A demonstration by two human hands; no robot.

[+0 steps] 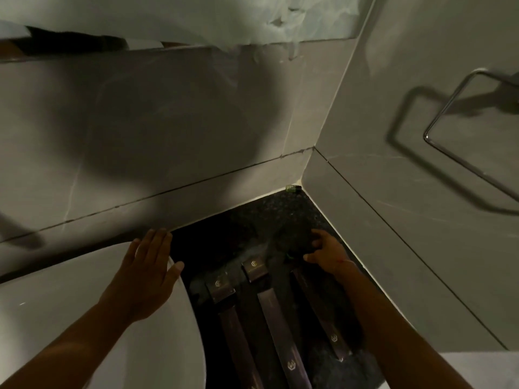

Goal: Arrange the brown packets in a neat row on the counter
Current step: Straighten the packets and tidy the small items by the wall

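Three long brown packets lie side by side on the dark speckled counter [238, 228]: a left packet [227, 310], a middle packet [269, 304] and a right packet [317, 307]. My right hand [325, 251] rests on the far end of the right packet, fingers curled over a dark object with a green mark; whether it grips is unclear. My left hand [148, 270] lies flat with fingers spread on the white basin rim [84, 304], apart from the packets.
Grey tiled walls meet in a corner just behind the counter. A chrome towel ring [463, 130] hangs on the right wall. A small green item [292, 188] sits in the far counter corner. The white basin fills the left side.
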